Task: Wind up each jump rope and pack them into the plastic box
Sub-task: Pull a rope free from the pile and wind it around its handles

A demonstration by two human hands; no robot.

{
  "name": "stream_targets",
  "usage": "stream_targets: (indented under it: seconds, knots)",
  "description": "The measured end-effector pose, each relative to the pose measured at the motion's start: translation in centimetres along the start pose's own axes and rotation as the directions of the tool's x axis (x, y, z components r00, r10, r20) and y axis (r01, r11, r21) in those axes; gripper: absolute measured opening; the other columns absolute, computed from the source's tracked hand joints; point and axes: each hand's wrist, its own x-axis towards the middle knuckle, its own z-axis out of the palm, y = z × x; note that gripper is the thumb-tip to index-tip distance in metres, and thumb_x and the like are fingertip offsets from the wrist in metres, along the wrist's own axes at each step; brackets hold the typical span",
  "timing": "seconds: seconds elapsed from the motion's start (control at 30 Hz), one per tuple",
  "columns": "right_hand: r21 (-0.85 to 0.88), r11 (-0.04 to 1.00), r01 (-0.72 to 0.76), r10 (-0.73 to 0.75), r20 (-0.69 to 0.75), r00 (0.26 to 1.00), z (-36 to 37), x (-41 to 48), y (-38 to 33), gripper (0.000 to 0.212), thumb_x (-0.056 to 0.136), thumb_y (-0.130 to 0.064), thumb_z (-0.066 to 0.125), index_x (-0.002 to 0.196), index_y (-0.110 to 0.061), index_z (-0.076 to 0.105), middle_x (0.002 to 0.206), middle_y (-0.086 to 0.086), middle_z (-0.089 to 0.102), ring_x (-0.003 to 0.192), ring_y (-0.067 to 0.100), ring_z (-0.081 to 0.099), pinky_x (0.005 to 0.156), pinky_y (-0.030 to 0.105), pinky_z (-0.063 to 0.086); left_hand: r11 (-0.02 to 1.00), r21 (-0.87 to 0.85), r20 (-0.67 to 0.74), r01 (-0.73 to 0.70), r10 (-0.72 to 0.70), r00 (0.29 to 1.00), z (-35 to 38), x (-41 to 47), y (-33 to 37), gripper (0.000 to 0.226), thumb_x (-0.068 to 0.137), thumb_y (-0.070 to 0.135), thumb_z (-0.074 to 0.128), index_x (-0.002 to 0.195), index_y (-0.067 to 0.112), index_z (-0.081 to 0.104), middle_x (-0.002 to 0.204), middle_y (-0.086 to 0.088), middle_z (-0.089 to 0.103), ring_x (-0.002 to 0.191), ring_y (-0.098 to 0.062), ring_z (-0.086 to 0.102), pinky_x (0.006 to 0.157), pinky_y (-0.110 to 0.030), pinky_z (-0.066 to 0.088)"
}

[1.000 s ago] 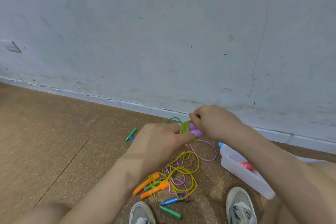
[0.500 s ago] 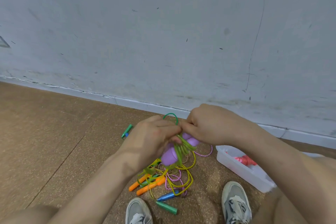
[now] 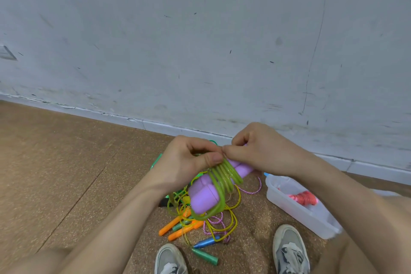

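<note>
1. Pair of purple handles (image 3: pixel 203 193) held side by side above the floor pile, tilted, lower ends toward camera; green cord (image 3: pixel 223 179) coiled in several tight turns around their middle, one loose loop hanging under the lower ends.
2. Left hand (image 3: pixel 186 162) closed, thumb pressing the top of the coils against the handles.
3. Right hand (image 3: pixel 258 151) closed over the upper handle ends, fingertips pinched at the cord right beside the left thumb; hands touching.
4. No readable writing or brand on handles, box or shoes.
5. Plastic box (image 3: pixel 295 209) on floor at right, translucent white, open; inside a wound red rope (image 3: pixel 303 198), rest of contents hidden by the right forearm.
6. Floor pile under hands: yellow cord (image 3: pixel 231 222), pink speckled cord (image 3: pixel 255 189), orange handles (image 3: pixel 175 228), blue handle (image 3: pixel 205 242), green handle (image 3: pixel 204 256), all tangled.
7. Two grey sneakers (image 3: pixel 289 249) at bottom edge, brown floor (image 3: pixel 55 162), scuffed white wall (image 3: pixel 200 40) behind.
</note>
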Motion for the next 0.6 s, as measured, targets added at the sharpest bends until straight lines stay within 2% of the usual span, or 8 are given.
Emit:
stream_targets:
  seconds: [0.13,0.23,0.27,0.4,0.47,0.5,0.53,0.6]
  knots:
    - [-0.008,0.999,0.040,-0.039,0.095,0.995,-1.2,-0.4,-1.0,0.046,0.089,-0.025,0.057,0.046,-0.016,0.045,0.043,-0.004,0.034,0.040,0.009,0.033,0.043,0.024,0.031,0.985,-0.170,0.016,0.014,-0.011,1.000,0.9,0.2,-0.8,0.010,0.074,0.028,0.071,0.067,0.023,0.077,0.069,0.004,0.068,0.068,-0.006,0.056,0.062,-0.020,0.046]
    - [0.099,0.995,0.033,-0.043,0.101,0.994,-1.4,-0.5,-1.3,0.044,0.091,-0.024,0.058,0.049,-0.015,0.044,0.045,0.000,0.034,0.040,0.011,0.032,0.042,0.022,0.027,0.957,-0.266,-0.011,0.118,-0.125,0.992,2.2,0.5,-1.9,0.051,0.060,0.062,0.077,0.074,0.014,0.072,0.074,-0.008,0.062,0.066,-0.011,0.055,0.058,-0.022,0.044]
    - [0.155,0.988,0.025,-0.039,0.085,0.996,-1.2,-0.5,-1.3,0.045,0.091,-0.025,0.058,0.049,-0.015,0.044,0.045,0.001,0.036,0.041,0.011,0.032,0.041,0.021,0.026,0.937,-0.311,-0.015,0.162,-0.175,0.985,2.4,0.5,-2.0,0.056,0.063,0.063,0.074,0.080,0.010,0.070,0.078,-0.012,0.060,0.066,-0.012,0.054,0.059,-0.023,0.043]
    - [0.403,0.915,-0.024,0.087,-0.140,0.986,0.0,0.6,-0.8,0.053,0.092,-0.024,0.055,0.041,-0.016,0.041,0.039,0.007,0.040,0.040,0.018,0.036,0.040,0.018,0.025,0.702,-0.647,0.044,0.296,-0.354,0.934,3.4,0.7,-2.2,0.034,0.091,0.015,0.049,0.116,-0.007,0.057,0.085,-0.014,0.051,0.045,-0.006,0.042,0.043,-0.015,0.036]
    - [0.416,0.909,-0.016,0.134,-0.255,0.957,0.9,1.3,-0.5,0.056,0.092,-0.022,0.053,0.038,-0.014,0.042,0.035,0.006,0.041,0.037,0.018,0.036,0.038,0.018,0.027,0.646,-0.708,0.045,0.285,-0.362,0.931,3.9,0.8,-1.9,0.020,0.094,0.009,0.044,0.090,0.004,0.063,0.060,-0.006,0.043,0.038,-0.005,0.030,0.037,-0.014,0.028]
    - [0.412,0.911,-0.013,0.146,-0.296,0.944,1.4,1.5,-0.4,0.055,0.092,-0.021,0.053,0.039,-0.014,0.042,0.035,0.006,0.042,0.036,0.018,0.037,0.037,0.019,0.028,0.668,-0.694,0.022,0.268,-0.353,0.935,4.2,0.8,-1.7,0.033,0.096,0.008,0.038,0.076,0.012,0.064,0.052,0.000,0.038,0.038,-0.004,0.026,0.037,-0.015,0.026]
    - [0.406,0.914,-0.009,0.155,-0.327,0.932,1.8,1.7,-0.3,0.054,0.093,-0.021,0.052,0.040,-0.014,0.042,0.035,0.006,0.042,0.035,0.017,0.037,0.038,0.020,0.029,0.688,-0.685,-0.020,0.241,-0.349,0.937,4.4,0.8,-1.3,0.044,0.096,0.008,0.035,0.068,0.017,0.067,0.050,0.002,0.035,0.039,-0.004,0.024,0.038,-0.015,0.024]
    - [0.423,0.906,-0.005,0.175,-0.364,0.915,2.2,1.9,-0.1,0.049,0.092,-0.020,0.051,0.045,-0.014,0.042,0.036,0.006,0.042,0.033,0.016,0.037,0.038,0.021,0.029,0.734,-0.658,-0.096,0.168,-0.304,0.948,4.6,1.0,-1.4,0.034,0.093,0.014,0.043,0.068,0.018,0.067,0.057,-0.003,0.034,0.042,-0.004,0.023,0.039,-0.014,0.021]
